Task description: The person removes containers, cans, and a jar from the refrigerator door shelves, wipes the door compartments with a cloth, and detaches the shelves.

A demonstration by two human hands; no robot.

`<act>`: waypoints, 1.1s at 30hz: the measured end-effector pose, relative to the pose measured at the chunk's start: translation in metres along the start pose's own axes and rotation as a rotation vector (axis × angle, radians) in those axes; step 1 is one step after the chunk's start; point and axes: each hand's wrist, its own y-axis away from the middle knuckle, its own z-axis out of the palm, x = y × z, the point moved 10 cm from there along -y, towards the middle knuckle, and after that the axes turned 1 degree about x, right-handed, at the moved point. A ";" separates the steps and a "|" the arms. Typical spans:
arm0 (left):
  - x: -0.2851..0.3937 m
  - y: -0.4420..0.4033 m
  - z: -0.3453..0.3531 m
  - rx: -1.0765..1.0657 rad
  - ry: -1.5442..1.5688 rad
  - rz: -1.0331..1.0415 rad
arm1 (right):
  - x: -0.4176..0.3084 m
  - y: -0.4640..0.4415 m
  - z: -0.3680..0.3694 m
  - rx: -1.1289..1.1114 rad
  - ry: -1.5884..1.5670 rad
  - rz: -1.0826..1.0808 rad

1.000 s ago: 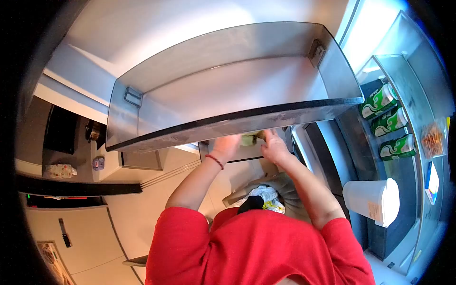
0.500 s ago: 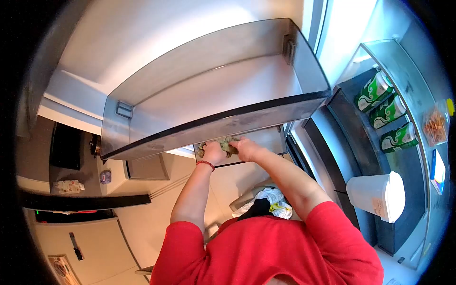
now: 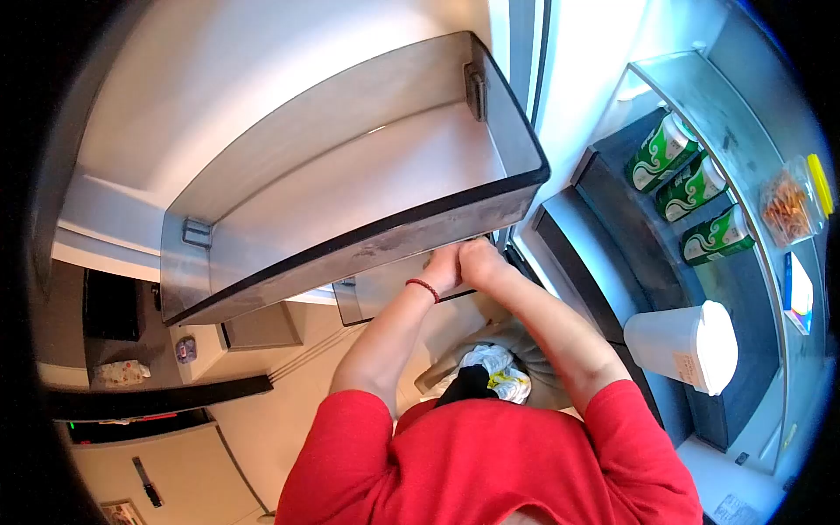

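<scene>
My left hand (image 3: 444,268), with a red bracelet at the wrist, is closed inside the lower door bin (image 3: 385,287) of the fridge. Pressed up against it is my right hand (image 3: 484,262), also closed. Both hold a greenish cloth, plain in the earlier frame and now almost wholly covered by the hands. Just above them hangs the upper door bin (image 3: 350,249), a clear grey one with a dark rim. Its front wall hides part of the fingertips.
To the right, fridge shelves hold green cans (image 3: 691,188), a white lidded container (image 3: 678,346), a yellow-lidded snack jar (image 3: 792,206) and a blue-and-white box (image 3: 798,293). A bag-lined bin (image 3: 494,367) stands below my arms. Cabinets (image 3: 149,472) are at the lower left.
Both hands have slid right along the lower bin and come together, taking the cloth with them. The view has shifted, so the upper bin and the shelves appear further left.
</scene>
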 end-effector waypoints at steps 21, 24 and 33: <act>-0.043 0.045 -0.024 -0.397 -0.842 0.271 | -0.042 0.005 0.037 -0.224 -0.013 -0.146; -0.046 0.056 -0.046 -0.323 -0.924 0.253 | -0.044 0.003 0.039 -0.193 -0.153 -0.153; 0.021 0.096 -0.101 0.310 -0.149 0.054 | -0.054 0.013 0.003 -0.019 -1.041 -0.232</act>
